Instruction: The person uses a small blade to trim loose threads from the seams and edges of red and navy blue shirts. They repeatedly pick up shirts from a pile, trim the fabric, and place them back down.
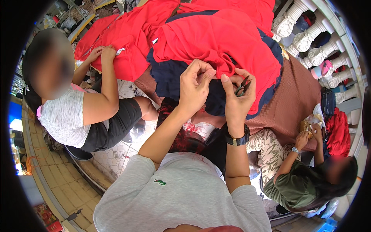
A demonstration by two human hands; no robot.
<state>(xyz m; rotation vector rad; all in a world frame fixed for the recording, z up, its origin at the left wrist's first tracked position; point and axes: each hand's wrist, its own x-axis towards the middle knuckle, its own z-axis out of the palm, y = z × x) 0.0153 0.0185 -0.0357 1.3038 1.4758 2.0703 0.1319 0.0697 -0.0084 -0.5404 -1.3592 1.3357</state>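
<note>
My left hand (195, 87) is raised in a pinch beside a gathered fold of red cloth (225, 69). Whatever lies between its fingertips is too small to make out. Close by on the right, my right hand (239, 98) has its fingers curled round a small pair of dark thread snips (242, 86), with thumb and fingertips against the same red fold. The red cloth spreads away from me over navy blue fabric (165, 79), and both lie heaped on a surface draped in brown cloth.
A person (96, 104) at left handles another red piece with both hands. At lower right, another person (305, 181) holds a small package (310, 125). Brown cloth (295, 104) hangs toward the right, near white balusters (305, 40). Red thread scraps (189, 133) lie below my forearms.
</note>
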